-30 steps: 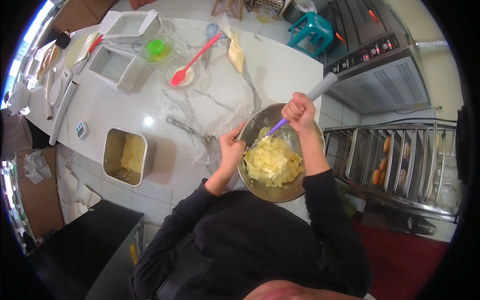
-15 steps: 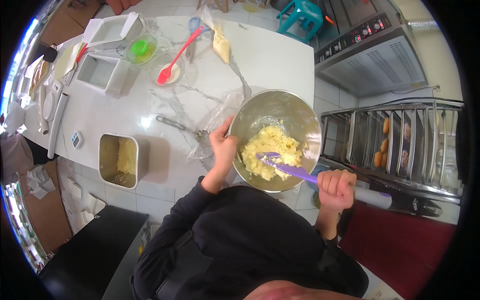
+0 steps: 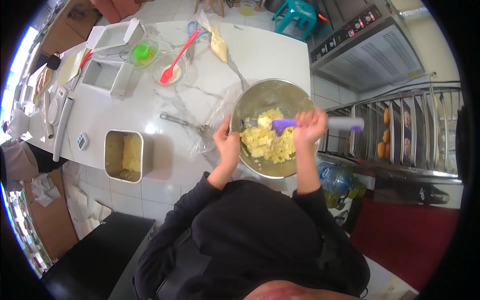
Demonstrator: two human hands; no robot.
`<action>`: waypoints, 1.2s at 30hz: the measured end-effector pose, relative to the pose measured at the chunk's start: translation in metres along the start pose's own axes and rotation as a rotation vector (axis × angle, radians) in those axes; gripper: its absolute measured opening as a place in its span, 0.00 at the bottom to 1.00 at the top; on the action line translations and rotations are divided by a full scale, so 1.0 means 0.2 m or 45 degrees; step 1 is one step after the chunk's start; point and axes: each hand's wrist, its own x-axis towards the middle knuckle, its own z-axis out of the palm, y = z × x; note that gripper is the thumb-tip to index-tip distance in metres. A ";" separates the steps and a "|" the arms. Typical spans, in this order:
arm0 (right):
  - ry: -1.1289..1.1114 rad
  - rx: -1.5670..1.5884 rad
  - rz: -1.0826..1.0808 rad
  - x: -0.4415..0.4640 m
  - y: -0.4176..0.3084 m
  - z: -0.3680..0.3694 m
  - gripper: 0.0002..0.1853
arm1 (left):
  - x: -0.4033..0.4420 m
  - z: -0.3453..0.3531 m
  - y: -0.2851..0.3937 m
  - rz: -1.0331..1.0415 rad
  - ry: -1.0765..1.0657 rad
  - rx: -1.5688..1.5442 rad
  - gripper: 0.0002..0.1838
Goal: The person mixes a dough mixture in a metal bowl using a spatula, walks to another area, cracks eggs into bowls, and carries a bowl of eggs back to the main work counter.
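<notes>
My left hand [image 3: 228, 148] is closed on the left rim of a large steel mixing bowl [image 3: 265, 96], thumb over the edge. Inside the bowl lies a lumpy pale-yellow mixture [image 3: 268, 150], with smears up the wall. In my right hand [image 3: 310, 127], slightly blurred by motion, is a purple spatula [image 3: 284, 123] with a grey handle pointing right. Its blade reaches into the upper part of the mixture, and some clings to it. My right hand is over the bowl's right side. Crumpled clear plastic [image 3: 222, 112] lies left of the bowl.
On the marble table [image 3: 165, 107] are a metal tin with yellow dough [image 3: 131, 152], a whisk-like metal tool [image 3: 175, 119], a red brush [image 3: 172, 70], a piping bag [image 3: 218, 46], white loaf tins [image 3: 107, 76] and a timer [image 3: 82, 141]. A tray rack [image 3: 395, 130] stands at right.
My right hand has moved up and left over the bowl, bringing the spatula from a slant to nearly level. My left hand stays on the rim. The view has shifted slightly.
</notes>
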 end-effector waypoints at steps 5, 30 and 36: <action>-0.173 0.018 -0.054 -0.06 -0.24 0.06 0.16 | -0.01 0.01 0.02 -0.001 0.048 -0.029 0.28; -0.831 0.006 0.097 -0.20 -0.03 -0.07 0.11 | 0.21 -0.14 0.14 0.189 -0.194 0.368 0.22; -1.153 -0.476 0.240 -0.22 -0.23 0.07 0.16 | 0.56 0.12 0.18 -0.032 -0.861 0.355 0.28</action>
